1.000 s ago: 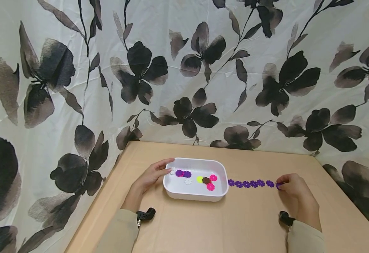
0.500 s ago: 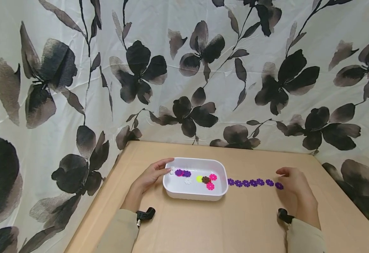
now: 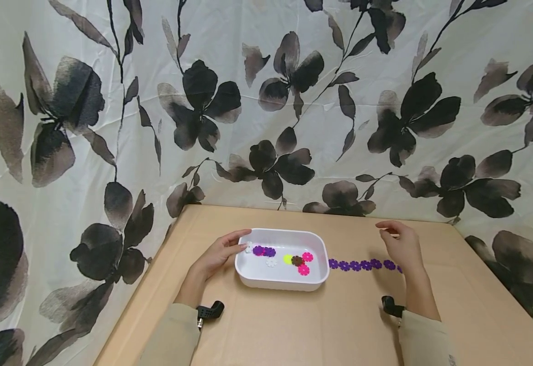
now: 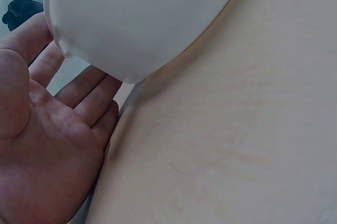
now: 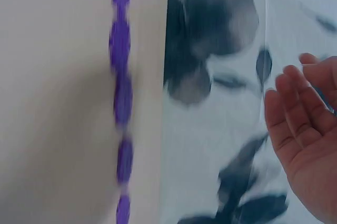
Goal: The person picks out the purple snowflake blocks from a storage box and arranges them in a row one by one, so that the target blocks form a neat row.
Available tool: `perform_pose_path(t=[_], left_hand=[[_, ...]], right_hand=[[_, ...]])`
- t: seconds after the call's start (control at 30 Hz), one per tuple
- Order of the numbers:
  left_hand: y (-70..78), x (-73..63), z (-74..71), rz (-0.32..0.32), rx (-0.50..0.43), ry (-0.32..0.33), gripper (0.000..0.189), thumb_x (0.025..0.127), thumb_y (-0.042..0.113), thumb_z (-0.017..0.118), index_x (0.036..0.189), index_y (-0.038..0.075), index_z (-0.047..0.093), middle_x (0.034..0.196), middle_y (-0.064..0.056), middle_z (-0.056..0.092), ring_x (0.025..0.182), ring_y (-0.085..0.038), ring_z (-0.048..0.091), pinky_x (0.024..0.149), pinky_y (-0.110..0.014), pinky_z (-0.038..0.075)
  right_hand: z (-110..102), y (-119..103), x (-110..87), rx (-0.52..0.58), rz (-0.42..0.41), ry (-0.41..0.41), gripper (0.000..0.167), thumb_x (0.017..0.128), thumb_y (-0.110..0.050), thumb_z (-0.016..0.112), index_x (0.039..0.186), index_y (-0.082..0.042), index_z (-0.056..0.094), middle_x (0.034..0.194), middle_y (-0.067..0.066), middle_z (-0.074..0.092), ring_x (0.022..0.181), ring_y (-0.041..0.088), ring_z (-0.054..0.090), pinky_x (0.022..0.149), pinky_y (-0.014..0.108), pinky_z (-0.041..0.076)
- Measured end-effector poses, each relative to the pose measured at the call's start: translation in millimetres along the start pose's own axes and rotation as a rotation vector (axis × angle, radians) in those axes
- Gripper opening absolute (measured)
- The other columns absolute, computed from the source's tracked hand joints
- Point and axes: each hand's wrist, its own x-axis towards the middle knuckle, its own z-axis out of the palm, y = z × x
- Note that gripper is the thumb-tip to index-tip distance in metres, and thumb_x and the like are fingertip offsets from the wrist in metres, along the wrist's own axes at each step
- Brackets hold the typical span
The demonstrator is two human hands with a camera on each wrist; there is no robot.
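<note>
A white plastic tray (image 3: 282, 284) stands on the table with its left end held by my left hand (image 3: 213, 256), thumb at the rim and the other fingers behind the wall. Inside lie several small flower-shaped discs: purple discs (image 3: 264, 251) over a pink one, white ones, a yellow, a brown disc (image 3: 298, 261) and pink ones. A row of purple flower discs (image 3: 366, 265) runs right from the tray along the table. My right hand (image 3: 402, 249) is raised over the row's right end, partly hiding the last disc. Its fingers (image 5: 295, 108) are loosely bent and hold nothing.
The light wooden table (image 3: 321, 330) reaches back to a white curtain (image 3: 330, 122) printed with dark flowers. Each wrist carries a black camera (image 3: 210, 310) on a strap.
My right hand has let go of the last purple disc at the row's right end, then lifted and moved left over the row. My left hand and the tray have stayed put.
</note>
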Motion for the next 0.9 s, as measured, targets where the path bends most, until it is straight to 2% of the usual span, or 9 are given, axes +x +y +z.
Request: perform_pose_path(t=[0.13, 0.23, 0.33, 0.47, 0.6, 0.73, 0.9], left_hand=[[0.3, -0.2, 0.1, -0.005, -0.003, 0.002, 0.052, 0.101, 0.02, 0.069, 0.151, 0.016, 0.056, 0.164, -0.007, 0.044, 0.154, -0.03, 0.036, 0.129, -0.052, 0.022], [0.8, -0.1, -0.1, -0.009, -0.006, 0.003, 0.052, 0.101, 0.02, 0.07, 0.151, 0.016, 0.056, 0.163, -0.007, 0.045, 0.153, -0.03, 0.038, 0.129, -0.052, 0.023], [1.3, 0.2, -0.3, -0.016, -0.009, 0.004, 0.052, 0.101, 0.02, 0.07, 0.151, 0.016, 0.056, 0.163, -0.007, 0.045, 0.153, -0.03, 0.038, 0.129, -0.052, 0.023], [1.1, 0.4, -0.8, -0.02, -0.006, 0.004, 0.052, 0.1, 0.021, 0.07, 0.151, 0.017, 0.056, 0.164, -0.007, 0.044, 0.153, -0.03, 0.037, 0.129, -0.052, 0.023], [-0.3, 0.3, -1.4, -0.02, -0.005, 0.008, 0.052, 0.1, 0.021, 0.071, 0.15, 0.017, 0.057, 0.163, -0.007, 0.045, 0.152, -0.03, 0.039, 0.129, -0.052, 0.023], [-2.3, 0.7, -1.2, -0.016, -0.006, 0.007, 0.052, 0.1, 0.021, 0.071, 0.15, 0.017, 0.057, 0.161, -0.008, 0.048, 0.149, -0.031, 0.043, 0.127, -0.052, 0.026], [-1.8, -0.3, 0.1, -0.015, -0.01, -0.003, 0.051, 0.101, 0.019, 0.068, 0.151, 0.016, 0.056, 0.163, -0.008, 0.045, 0.152, -0.031, 0.039, 0.128, -0.053, 0.024]], right_hand=[[32, -23, 3.6, 0.057, -0.146, -0.044, 0.02, 0.103, -0.007, 0.061, 0.118, -0.003, 0.074, 0.115, 0.018, 0.073, 0.1, 0.021, 0.063, 0.078, 0.006, 0.046], [57, -42, 4.2, 0.09, -0.229, -0.121, 0.018, 0.102, -0.008, 0.064, 0.117, -0.003, 0.074, 0.113, 0.016, 0.074, 0.1, 0.025, 0.066, 0.079, 0.014, 0.052], [81, -61, 1.8, 0.103, -0.268, -0.213, 0.018, 0.1, -0.009, 0.068, 0.117, -0.004, 0.074, 0.114, 0.013, 0.075, 0.1, 0.027, 0.068, 0.081, 0.026, 0.058], [107, -85, -4.6, 0.125, -0.263, -0.334, 0.024, 0.099, -0.011, 0.071, 0.122, -0.006, 0.073, 0.118, 0.013, 0.073, 0.102, 0.025, 0.067, 0.087, 0.038, 0.06], [131, -105, -10.9, 0.168, -0.254, -0.415, 0.031, 0.098, -0.012, 0.072, 0.128, -0.005, 0.07, 0.124, 0.016, 0.071, 0.106, 0.026, 0.067, 0.093, 0.044, 0.059], [150, -119, -16.8, 0.164, -0.259, -0.45, 0.034, 0.098, -0.014, 0.072, 0.13, -0.005, 0.068, 0.125, 0.014, 0.071, 0.106, 0.025, 0.067, 0.093, 0.044, 0.059], [173, -127, -25.6, 0.106, -0.252, -0.51, 0.037, 0.098, -0.017, 0.073, 0.133, -0.007, 0.067, 0.127, 0.011, 0.071, 0.108, 0.025, 0.066, 0.094, 0.044, 0.058]])
